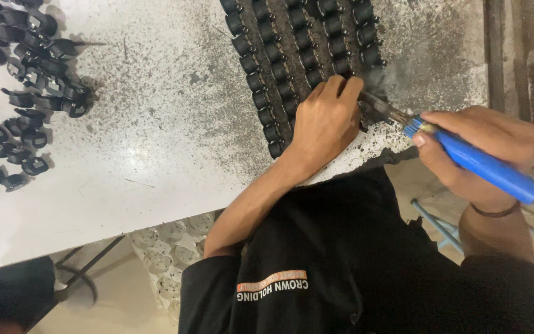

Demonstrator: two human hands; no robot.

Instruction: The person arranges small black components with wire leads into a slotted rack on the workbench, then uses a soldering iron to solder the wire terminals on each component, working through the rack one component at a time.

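Observation:
My left hand rests on the white table's near edge, fingers curled down onto the near end of several rows of small black plastic parts. My right hand grips a tool with a blue handle. Its thin metal tip points left and reaches the parts right beside my left fingers. The part under my left fingers is hidden. Dark grit covers the table around the rows.
A loose heap of similar black parts lies at the table's far left. Under the table stands a tray of white round pieces. A blue metal frame is at my right, and a dark object lower left.

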